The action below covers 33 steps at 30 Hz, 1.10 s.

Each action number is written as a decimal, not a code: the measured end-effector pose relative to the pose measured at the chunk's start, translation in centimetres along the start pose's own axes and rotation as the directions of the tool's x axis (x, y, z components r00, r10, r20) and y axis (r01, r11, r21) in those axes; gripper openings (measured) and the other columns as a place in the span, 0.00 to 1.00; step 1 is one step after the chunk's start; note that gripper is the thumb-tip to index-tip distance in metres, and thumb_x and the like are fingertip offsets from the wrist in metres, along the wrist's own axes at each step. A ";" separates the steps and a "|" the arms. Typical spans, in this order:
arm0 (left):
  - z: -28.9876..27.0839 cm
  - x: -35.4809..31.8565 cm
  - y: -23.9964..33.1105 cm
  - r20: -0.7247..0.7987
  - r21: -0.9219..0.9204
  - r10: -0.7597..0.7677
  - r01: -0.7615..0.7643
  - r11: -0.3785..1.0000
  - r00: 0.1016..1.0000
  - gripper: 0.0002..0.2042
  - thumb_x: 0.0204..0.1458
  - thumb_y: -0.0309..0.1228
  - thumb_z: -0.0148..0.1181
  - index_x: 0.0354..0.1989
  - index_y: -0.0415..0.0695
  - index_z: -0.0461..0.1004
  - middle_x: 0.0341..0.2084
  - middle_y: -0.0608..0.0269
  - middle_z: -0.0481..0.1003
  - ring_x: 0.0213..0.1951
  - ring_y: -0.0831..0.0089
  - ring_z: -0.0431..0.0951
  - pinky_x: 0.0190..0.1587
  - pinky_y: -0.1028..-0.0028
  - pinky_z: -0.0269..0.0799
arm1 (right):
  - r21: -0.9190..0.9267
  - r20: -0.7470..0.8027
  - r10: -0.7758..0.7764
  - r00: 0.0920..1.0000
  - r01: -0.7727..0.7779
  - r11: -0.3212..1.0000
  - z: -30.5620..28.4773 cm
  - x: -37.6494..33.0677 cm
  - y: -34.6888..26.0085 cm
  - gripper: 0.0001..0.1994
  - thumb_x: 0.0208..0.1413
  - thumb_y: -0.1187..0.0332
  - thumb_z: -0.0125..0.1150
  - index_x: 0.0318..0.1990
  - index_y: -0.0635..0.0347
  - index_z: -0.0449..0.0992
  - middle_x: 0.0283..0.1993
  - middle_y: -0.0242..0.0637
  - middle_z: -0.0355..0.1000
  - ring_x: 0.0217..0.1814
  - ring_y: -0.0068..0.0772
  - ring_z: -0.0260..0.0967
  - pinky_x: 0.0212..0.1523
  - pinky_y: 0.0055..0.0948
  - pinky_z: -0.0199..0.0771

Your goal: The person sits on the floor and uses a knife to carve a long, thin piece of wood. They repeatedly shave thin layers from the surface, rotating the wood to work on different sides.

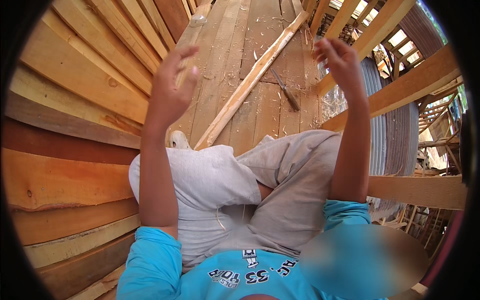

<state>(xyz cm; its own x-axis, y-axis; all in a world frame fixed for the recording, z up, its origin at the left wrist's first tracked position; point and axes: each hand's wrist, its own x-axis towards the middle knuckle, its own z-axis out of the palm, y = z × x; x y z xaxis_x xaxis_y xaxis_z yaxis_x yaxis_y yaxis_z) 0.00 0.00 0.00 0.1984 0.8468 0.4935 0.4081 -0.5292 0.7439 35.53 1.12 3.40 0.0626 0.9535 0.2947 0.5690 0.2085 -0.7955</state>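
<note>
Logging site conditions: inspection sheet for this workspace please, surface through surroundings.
Surface: wooden plank floor.
Job's things: long pale wooden pole lying diagonally; thin-bladed tool with brown handle lying to its right.
Clutter: wood shavings scattered over the floor.
Hands: left hand and right hand both raised above the floor, fingers bent, holding nothing.
Cables: nothing seen.
Surroundings: planks lining the left; timber rails and corrugated metal sheets on the right.

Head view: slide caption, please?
Left hand and right hand raised, apparently empty; wooden pole and bladed tool lie on plank floor.
</note>
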 end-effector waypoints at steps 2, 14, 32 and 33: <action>4.2 -2.3 -8.5 0.236 0.162 -0.300 0.267 0.950 0.924 0.19 0.56 0.30 0.55 0.56 0.36 0.69 0.53 0.51 0.72 0.57 0.61 0.71 0.58 0.67 0.68 | -0.337 0.108 0.183 0.977 -0.137 0.932 3.2 0.3 9.8 0.15 0.60 0.60 0.58 0.42 0.64 0.77 0.31 0.39 0.77 0.31 0.27 0.74 0.33 0.27 0.73; 12.7 -5.5 -15.2 0.544 0.795 -0.795 0.140 0.591 0.269 0.27 0.35 0.40 0.74 0.44 0.37 0.78 0.44 0.48 0.78 0.47 0.56 0.78 0.49 0.65 0.75 | -0.877 0.313 0.754 0.577 -0.129 0.463 10.4 1.4 17.0 0.20 0.46 0.63 0.65 0.46 0.65 0.79 0.48 0.53 0.76 0.52 0.48 0.75 0.49 0.40 0.75; 7.4 -2.4 -12.4 0.680 0.504 -0.576 0.282 0.816 0.454 0.25 0.35 0.36 0.70 0.43 0.37 0.74 0.39 0.47 0.77 0.42 0.57 0.78 0.45 0.65 0.73 | -0.716 0.322 0.525 0.788 -0.160 0.679 10.4 2.8 19.3 0.15 0.48 0.73 0.52 0.40 0.77 0.75 0.42 0.65 0.74 0.45 0.57 0.76 0.44 0.43 0.75; 6.9 -2.2 -12.5 0.702 0.470 -0.553 0.293 0.833 0.449 0.25 0.36 0.36 0.70 0.44 0.37 0.74 0.39 0.48 0.77 0.42 0.58 0.78 0.44 0.66 0.73 | -0.720 0.324 0.531 0.783 -0.160 0.676 10.2 2.6 19.3 0.15 0.48 0.73 0.51 0.39 0.77 0.75 0.42 0.65 0.74 0.45 0.57 0.76 0.44 0.44 0.75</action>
<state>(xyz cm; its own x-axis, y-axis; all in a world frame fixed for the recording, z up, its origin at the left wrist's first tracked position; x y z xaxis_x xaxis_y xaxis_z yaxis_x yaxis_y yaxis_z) 0.60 5.12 -13.52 0.4886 0.7106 -0.5063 0.8164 -0.1677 0.5526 38.35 9.86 -16.59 0.0854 0.9278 -0.3633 0.9645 -0.1684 -0.2035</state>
